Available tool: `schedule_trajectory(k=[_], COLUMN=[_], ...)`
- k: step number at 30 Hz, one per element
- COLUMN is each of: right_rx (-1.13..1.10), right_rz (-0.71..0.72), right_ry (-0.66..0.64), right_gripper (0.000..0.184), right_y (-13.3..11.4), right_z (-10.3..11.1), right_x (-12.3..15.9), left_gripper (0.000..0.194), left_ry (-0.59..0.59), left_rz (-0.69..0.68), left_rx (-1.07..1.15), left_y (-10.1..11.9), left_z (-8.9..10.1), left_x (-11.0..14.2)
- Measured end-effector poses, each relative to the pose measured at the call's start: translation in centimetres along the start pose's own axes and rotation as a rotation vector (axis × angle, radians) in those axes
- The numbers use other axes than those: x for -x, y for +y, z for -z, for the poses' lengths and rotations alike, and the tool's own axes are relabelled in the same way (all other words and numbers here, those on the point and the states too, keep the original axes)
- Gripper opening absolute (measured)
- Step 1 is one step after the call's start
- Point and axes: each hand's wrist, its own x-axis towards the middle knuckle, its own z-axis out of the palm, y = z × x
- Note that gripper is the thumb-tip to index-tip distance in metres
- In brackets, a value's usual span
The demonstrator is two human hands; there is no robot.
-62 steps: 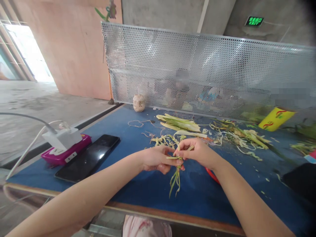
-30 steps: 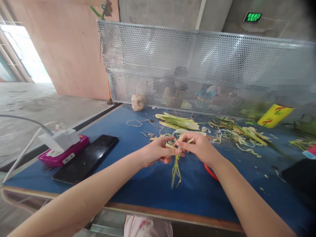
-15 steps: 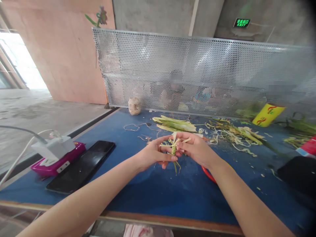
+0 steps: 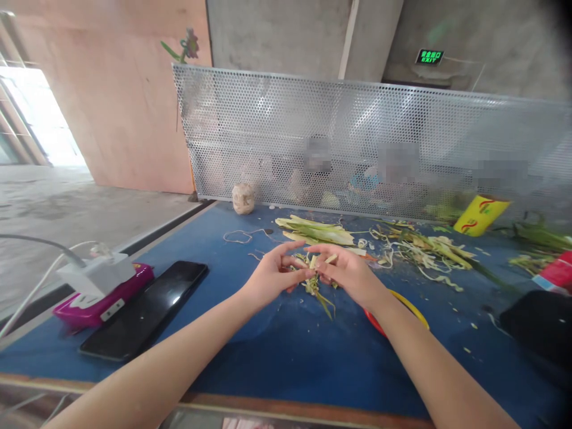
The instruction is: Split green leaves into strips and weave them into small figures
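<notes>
Both of my hands meet over the middle of the blue table (image 4: 286,357). My left hand (image 4: 273,275) and my right hand (image 4: 346,273) pinch a small woven piece of green and pale leaf strips (image 4: 316,279) between their fingertips. Loose strip ends hang down from it towards the table. A pile of cut leaf strips (image 4: 319,230) lies just beyond my hands, and a wider litter of leaf scraps (image 4: 429,249) spreads to the right.
A black phone (image 4: 145,310) and a pink power bank with a white charger (image 4: 98,283) lie at the left. A ball of twine (image 4: 243,198) stands by the perforated metal screen (image 4: 366,143). A red and yellow ring (image 4: 402,304) sits under my right wrist. A yellow packet (image 4: 480,215) is far right.
The woven piece has been turned and raised between my fingers; its long hanging strands now look shorter and lie closer to my hands. The view has tilted slightly upward.
</notes>
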Motion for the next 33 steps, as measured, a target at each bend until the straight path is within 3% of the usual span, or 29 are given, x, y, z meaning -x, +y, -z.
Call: schedule_trajectory(k=[4, 9, 14, 21, 27, 33], right_rx=[0.017, 0.121, 0.172, 0.126, 0.105, 0.306], right_rz=[0.016, -0.009, -0.001, -0.042, -0.053, 0.008], right_ry=[-0.021, -0.114, -0.119, -0.127, -0.1, -0.022], right_gripper=[0.03, 0.027, 0.027, 0.024, 0.019, 0.024], right_y=[0.1, 0.1, 0.2, 0.6, -0.1, -0.3], right_z=[-0.6, -1.0, -0.8, -0.9, -1.2, -1.3], right_x=[0.0, 0.0, 0.0, 0.0, 0.2, 0.3], left_gripper=[0.068, 0.058, 0.065, 0.071, 0.076, 0.081], left_ry=[0.113, 0.113, 0.179, 0.205, 0.209, 0.253], left_rz=[0.001, 0.011, 0.014, 0.143, 0.041, -0.008], left_rx=[0.042, 0.067, 0.109, 0.315, 0.13, 0.108], left_y=[0.4, 0.6, 0.6, 0.6, 0.8, 0.7], left_z=[-0.1, 0.0, 0.3, 0.3, 0.2, 0.0], left_x=[0.2, 0.3, 0.2, 0.1, 0.3, 0.4])
